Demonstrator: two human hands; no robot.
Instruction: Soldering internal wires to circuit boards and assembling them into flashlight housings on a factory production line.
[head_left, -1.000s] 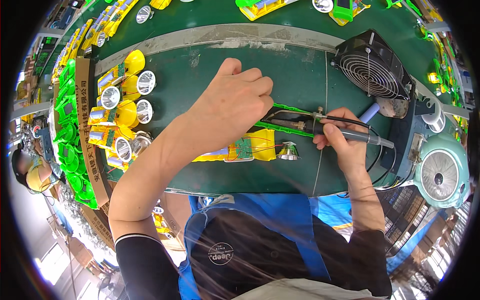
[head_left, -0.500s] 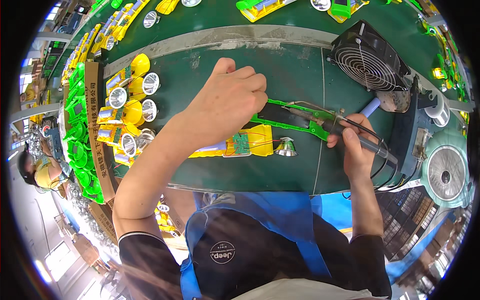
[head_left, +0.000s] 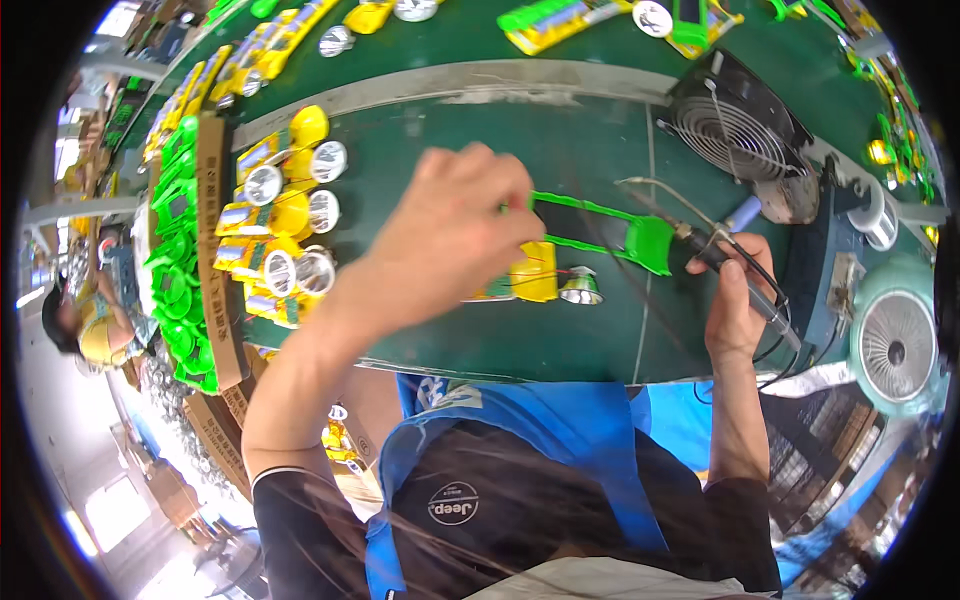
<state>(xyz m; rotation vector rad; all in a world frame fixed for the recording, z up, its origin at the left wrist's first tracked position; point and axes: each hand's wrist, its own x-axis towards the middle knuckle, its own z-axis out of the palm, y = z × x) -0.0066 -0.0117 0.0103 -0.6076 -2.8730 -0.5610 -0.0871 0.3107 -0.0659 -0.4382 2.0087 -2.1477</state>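
Note:
My left hand (head_left: pixel 455 225), slightly blurred, is closed at the left end of a long green plastic housing (head_left: pixel 650 243) with a dark inner face. Its fingertips are hidden, but they appear to grip that end. My right hand (head_left: pixel 738 300) holds a soldering iron (head_left: pixel 708 250) by its dark handle. A thin bent tube rises beside the iron, its end above the green housing. Partly covered by my left hand, a yellow lamp housing (head_left: pixel 535 272) lies on the bench. A wired silver reflector (head_left: pixel 580 287) sits at its right end.
Yellow lamp housings with reflectors (head_left: pixel 322 211) stand at left, beside a cardboard edge (head_left: pixel 215 250) and stacked green housings (head_left: pixel 180 240). A black fan (head_left: pixel 735 125), a purple-blue cylinder (head_left: pixel 745 213), a solder spool (head_left: pixel 878 226) and a teal fan (head_left: pixel 895 345) stand right. Another person (head_left: pixel 95 320) is far left.
The view has shifted slightly. The green housing's right end has come away from my right hand's fingers. My left hand now covers more of the yellow housing; the iron stays in my right hand.

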